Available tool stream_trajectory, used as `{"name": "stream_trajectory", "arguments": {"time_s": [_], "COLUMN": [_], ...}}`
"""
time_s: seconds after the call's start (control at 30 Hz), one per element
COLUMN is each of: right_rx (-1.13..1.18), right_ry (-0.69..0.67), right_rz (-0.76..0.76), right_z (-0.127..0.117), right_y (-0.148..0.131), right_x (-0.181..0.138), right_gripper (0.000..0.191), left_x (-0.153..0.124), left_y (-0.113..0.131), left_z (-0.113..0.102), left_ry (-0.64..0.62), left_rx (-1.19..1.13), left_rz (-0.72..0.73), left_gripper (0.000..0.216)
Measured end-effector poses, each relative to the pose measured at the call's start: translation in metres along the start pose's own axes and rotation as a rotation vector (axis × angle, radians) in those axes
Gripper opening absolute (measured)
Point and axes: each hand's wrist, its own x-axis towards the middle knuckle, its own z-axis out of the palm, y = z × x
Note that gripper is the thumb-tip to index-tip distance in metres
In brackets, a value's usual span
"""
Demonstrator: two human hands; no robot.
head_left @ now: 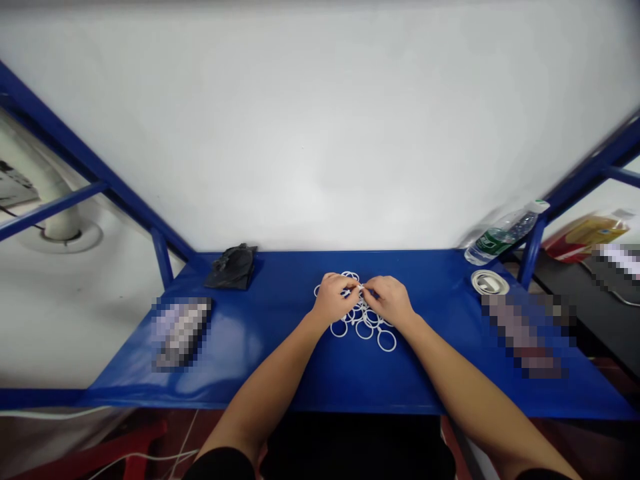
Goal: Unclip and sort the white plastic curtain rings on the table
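A bunch of thin white rings (365, 329), joined in a cluster, lies on the blue table (280, 353) under and between my hands. My left hand (334, 297) pinches a small white part of the cluster between thumb and forefinger. Facing it, my right hand (389, 297) grips the same small white piece with its fingertips, almost touching the left ones. Several rings spread out below the hands toward me, and a few show behind the left hand. The exact shape of the pinched piece is too small to make out.
A crumpled black plastic bag (233, 268) lies at the back left. At the back right a clear water bottle (505, 233) leans by the blue frame (533, 250), with a white coiled roll (490, 283) before it. Blurred-out objects lie at both sides. A white wall (310, 133) rises behind.
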Motion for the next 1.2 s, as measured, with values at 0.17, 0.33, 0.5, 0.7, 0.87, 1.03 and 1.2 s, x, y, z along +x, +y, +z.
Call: {"name": "stream_trajectory", "arguments": {"time_s": [0.17, 0.33, 0.5, 0.7, 0.87, 1.03, 1.2], "right_rx": [-0.017, -0.034, -0.025, -0.021, -0.023, -0.033, -0.018], "right_ry": [0.024, 0.034, 0.014, -0.001, 0.04, 0.03, 0.038], "right_rz": [-0.051, -0.088, -0.082, -0.069, -0.093, -0.069, -0.074], "right_z": [-0.0001, -0.0009, 0.0003, 0.0007, 0.0012, 0.0015, 0.0025], "right_y": [-0.0002, -0.0003, 0.0, -0.0004, 0.0003, 0.002, 0.0008], "right_x": [-0.0004, 0.0006, 0.0008, 0.0001, -0.0007, -0.0013, -0.0007], "right_gripper": [0.023, 0.021, 0.022, 0.021, 0.021, 0.021, 0.021], "left_x": [-0.0013, -0.0015, -0.0008, -0.0012, -0.002, -0.0026, -0.0027], "left_y": [0.0013, 0.0028, 0.0029, 0.004, 0.0016, -0.002, -0.0005], "left_z": [0.0002, 0.0008, 0.0003, -0.0005, 0.0021, 0.0032, 0.0021], "left_ry": [0.028, 0.011, 0.003, -0.013, 0.02, 0.015, -0.006], "left_rx": [-0.053, -0.035, -0.019, -0.024, 0.001, 0.02, 0.015], "left_rz": [0.047, 0.044, 0.011, 0.04, 0.056, 0.088, 0.065], "left_gripper": [0.007, 0.009, 0.012, 0.011, 0.013, 0.015, 0.021]}}
